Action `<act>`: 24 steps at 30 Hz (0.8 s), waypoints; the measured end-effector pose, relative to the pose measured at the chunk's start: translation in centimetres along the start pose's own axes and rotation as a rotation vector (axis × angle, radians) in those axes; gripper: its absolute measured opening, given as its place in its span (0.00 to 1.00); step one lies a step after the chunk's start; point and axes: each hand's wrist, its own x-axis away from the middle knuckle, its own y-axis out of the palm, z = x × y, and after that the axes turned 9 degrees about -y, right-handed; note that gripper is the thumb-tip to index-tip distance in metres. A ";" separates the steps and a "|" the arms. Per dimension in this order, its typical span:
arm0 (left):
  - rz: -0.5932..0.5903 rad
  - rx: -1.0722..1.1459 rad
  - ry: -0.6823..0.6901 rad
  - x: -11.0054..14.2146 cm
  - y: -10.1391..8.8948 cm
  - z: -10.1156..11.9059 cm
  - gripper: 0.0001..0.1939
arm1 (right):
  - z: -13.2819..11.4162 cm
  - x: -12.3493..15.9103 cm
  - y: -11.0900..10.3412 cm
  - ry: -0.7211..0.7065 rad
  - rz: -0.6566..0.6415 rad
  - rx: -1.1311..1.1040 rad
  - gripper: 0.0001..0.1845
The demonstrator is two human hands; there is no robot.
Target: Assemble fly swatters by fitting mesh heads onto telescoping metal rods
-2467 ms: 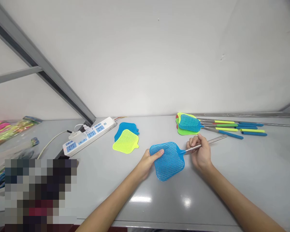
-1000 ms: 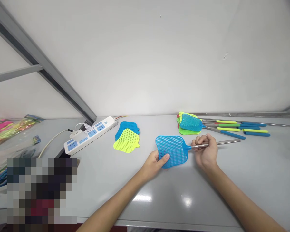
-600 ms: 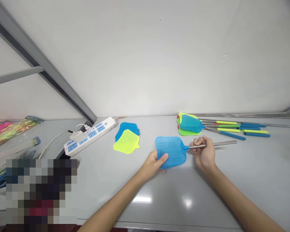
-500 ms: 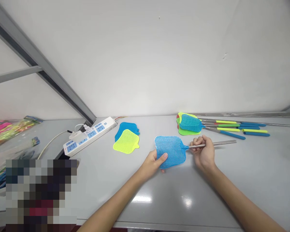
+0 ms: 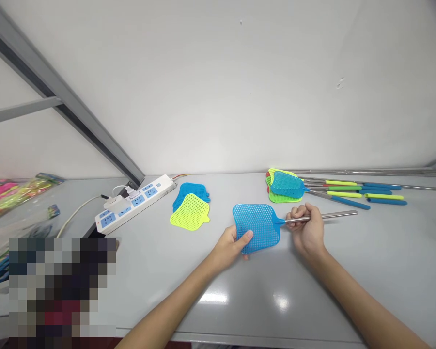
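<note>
- L hand (image 5: 228, 247): holds blue mesh fly-swatter head (image 5: 256, 228) by its lower-L edge; L thumb (image 5: 246, 236) lies on top, other fingers mostly hidden under head, tips just showing at bottom edge. Grip narrow, pinching the flat plastic btwn thumb & fingers.
- R hand (image 5: 307, 228): fingers curled round steel handle (image 5: 336, 214), closed tight grip, knuckles up. Hand sits just beside blue neck (image 5: 279, 221) of head; rod end enters neck, rest of rod sticks out to R past hand.
- Swatter: lies nearly flat, held just above or on worktop (image 5: 385, 257), near mid-front, head to L, handle to R, roughly level w/ front edge.
- L of swatter: yellow mesh head (image 5: 190, 212) overlaps blue mesh head (image 5: 189, 190), both flat on worktop.
- Back edge, R of swatter: stack of mesh heads (image 5: 284, 186), blue on top, yellow & red below.
- Beside stack: steel handles w/ blue & yellow grips (image 5: 349, 195), loose, roughly parallel; bare steel rods (image 5: 370, 171) along back edge.
- Back L corner area: white power strip (image 5: 134, 203) w/ plugs & white cable (image 5: 76, 215).
- Far L edge: pink & yellow goods in clear plastic (image 5: 14, 191).
- Bottom L: pixelated patch, contents can't be told.
</note>
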 end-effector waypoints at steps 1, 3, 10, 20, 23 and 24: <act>-0.001 -0.001 0.001 0.0 0.0 0.0 0.19 | 0.0 0.0 0.0 -0.001 0.004 -0.001 0.20; 0.000 -0.010 0.000 0.0 0.0 -0.2 0.18 | 0.0 0.0 0.0 -0.002 0.012 -0.009 0.21; -0.044 -0.061 -0.042 0.0 0.1 -1.0 0.19 | 0.1 0.1 0.0 -0.037 0.068 -0.073 0.20; -0.008 -0.064 -0.062 0.1 0.0 -1.0 0.19 | 0.5 0.3 -0.1 -0.069 0.040 -0.095 0.20; 0.013 -0.054 -0.063 0.1 0.1 -0.9 0.19 | 0.7 0.3 -0.2 -0.079 0.034 -0.095 0.20; 0.025 -0.050 -0.064 0.0 0.1 -0.9 0.19 | 0.7 0.3 -0.2 -0.075 0.034 -0.091 0.20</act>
